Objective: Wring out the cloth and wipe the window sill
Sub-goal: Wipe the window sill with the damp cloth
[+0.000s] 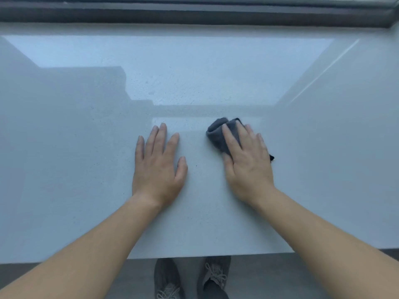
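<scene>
The dark grey cloth is pressed onto the pale window sill under the straight fingers of the right hand, with bunched folds showing at the hand's 11 o'clock. At its 9 o'clock the left hand is laid flat, fingers straight. A dark window frame is seen at 12 o'clock and grey shoes at 6.
</scene>
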Available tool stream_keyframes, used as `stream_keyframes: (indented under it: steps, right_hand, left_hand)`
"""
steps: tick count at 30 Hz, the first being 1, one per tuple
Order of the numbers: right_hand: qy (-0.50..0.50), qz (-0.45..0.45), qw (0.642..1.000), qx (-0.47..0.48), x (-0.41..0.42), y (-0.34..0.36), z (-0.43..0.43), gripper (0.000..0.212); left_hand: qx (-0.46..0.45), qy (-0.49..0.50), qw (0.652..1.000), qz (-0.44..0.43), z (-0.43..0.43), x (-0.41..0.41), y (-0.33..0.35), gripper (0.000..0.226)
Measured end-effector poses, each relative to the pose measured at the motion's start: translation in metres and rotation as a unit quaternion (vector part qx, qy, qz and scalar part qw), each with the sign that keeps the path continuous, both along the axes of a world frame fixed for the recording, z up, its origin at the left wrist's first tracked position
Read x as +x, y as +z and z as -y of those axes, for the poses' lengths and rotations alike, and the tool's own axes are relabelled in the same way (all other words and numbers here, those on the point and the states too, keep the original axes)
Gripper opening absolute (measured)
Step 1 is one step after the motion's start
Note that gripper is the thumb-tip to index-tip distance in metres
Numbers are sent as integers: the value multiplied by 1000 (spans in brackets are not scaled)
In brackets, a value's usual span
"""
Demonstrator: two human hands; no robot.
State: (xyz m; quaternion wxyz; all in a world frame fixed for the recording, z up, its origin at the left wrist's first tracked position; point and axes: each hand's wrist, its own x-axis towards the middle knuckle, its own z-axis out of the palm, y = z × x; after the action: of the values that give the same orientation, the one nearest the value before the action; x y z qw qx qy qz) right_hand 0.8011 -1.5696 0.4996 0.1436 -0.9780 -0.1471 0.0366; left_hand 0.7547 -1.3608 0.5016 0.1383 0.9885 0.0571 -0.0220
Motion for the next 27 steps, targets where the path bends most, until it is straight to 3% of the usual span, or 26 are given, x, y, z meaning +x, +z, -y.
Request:
stream_keyframes:
  steps: [2, 4, 10, 15, 19, 23, 25, 27]
  right_hand:
    - [123, -11, 992, -7, -13, 1, 0, 60]
    - [163, -12, 986, -11, 5, 1, 11, 59]
    - [-52, -25, 998, 26, 65, 5, -2, 59]
    - [85, 1, 996, 23, 33, 4, -6, 60]
    - [133, 13, 991, 30, 51, 2, -5, 65]
    - [194, 16, 981, 21, 70, -4, 6, 66]
    - [140, 35, 989, 30, 106, -5, 16, 62]
    - [-3, 35, 999, 36, 148, -2, 16, 59]
  left_hand:
    - [-4, 2, 1000, -1, 0, 0, 0, 63]
    - [-8, 3, 1000, -1, 0, 1, 0, 62]
    - [-7, 8, 1000, 0, 1, 1, 1, 62]
    - [-14, 11, 1000, 14, 0, 1, 0, 59]
    - [-33, 21, 998, 57, -1, 20, 5, 44]
    - [-82, 12, 993, 86, -3, 69, 7, 43]
    - [-75, 0, 994, 74, -6, 100, 3, 47]
    - [-62, -5, 997, 54, -12, 132, 1, 53]
